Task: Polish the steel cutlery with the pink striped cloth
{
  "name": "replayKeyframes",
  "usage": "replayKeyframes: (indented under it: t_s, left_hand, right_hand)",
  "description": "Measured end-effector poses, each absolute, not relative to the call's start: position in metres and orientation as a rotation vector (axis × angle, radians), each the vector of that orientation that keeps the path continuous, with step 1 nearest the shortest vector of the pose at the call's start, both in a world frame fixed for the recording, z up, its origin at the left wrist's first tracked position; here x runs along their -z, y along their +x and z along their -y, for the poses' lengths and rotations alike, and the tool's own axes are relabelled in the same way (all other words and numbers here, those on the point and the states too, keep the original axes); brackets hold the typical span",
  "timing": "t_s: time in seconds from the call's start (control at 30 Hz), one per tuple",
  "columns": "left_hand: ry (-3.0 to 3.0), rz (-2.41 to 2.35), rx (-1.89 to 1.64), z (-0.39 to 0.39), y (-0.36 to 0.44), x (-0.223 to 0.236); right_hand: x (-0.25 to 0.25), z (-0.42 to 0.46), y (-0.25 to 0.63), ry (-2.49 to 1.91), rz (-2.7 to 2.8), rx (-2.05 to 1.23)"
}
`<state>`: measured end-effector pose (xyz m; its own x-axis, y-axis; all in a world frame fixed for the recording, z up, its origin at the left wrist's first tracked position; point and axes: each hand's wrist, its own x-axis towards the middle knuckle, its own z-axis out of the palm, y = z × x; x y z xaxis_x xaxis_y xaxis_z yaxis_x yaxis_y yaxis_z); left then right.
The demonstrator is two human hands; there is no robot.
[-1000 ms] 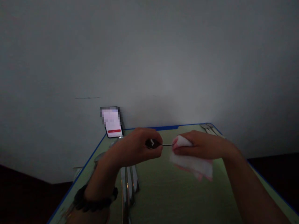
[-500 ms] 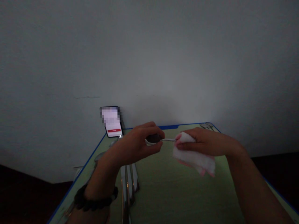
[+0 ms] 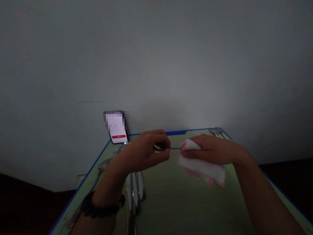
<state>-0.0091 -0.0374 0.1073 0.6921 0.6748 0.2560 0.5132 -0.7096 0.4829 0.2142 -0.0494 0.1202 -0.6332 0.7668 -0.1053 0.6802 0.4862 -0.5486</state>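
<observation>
Above the green table (image 3: 186,202), a spoon (image 3: 175,148) is held level between my two hands. My left hand (image 3: 149,148) pinches it near the bowl, which shows edge-on inside the curled fingers. My right hand (image 3: 212,148) grips a white and pink cloth (image 3: 202,168) folded around the handle end, so that end is hidden. A dark beaded bracelet (image 3: 102,209) circles my left wrist.
Several knives (image 3: 134,192) lie on the table beside my left forearm. Spoons (image 3: 104,164) lie farther left, partly behind that arm. Forks (image 3: 217,133) rest at the back right corner. A lit phone (image 3: 117,127) leans on the wall (image 3: 171,65).
The spoon has turned about its length: its bowl, seen open before, now shows edge-on. My right hand and the cloth have shifted slightly left toward my left hand.
</observation>
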Motion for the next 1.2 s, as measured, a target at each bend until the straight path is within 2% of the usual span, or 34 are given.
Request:
replayKeyframes:
  t_s: [0.23, 0.53, 0.67, 0.97, 1.2]
  left_hand:
    - [2.484, -0.943, -0.551, 0.037, -0.01, -0.106]
    - [2.351, -1.112, -0.266, 0.037, -0.031, -0.114]
    - [2.333, -1.087, -0.257, 0.038, -0.028, -0.118]
    - [2.305, -1.036, -0.191, 0.039, -0.007, -0.114]
    - [2.392, -1.091, -0.319, 0.036, -0.013, -0.11]
  right_hand:
    - [-0.12, 0.049, 0.217, -1.312, 2.561, -0.847]
    - [-0.119, 0.048, 0.224, -1.291, 2.564, -0.821]
    - [-0.118, 0.048, 0.22, -1.245, 2.585, -0.887]
    - [-0.108, 0.045, 0.203, -1.059, 2.715, -0.741]
    - [-0.108, 0.042, 0.213, -1.122, 2.655, -0.869]
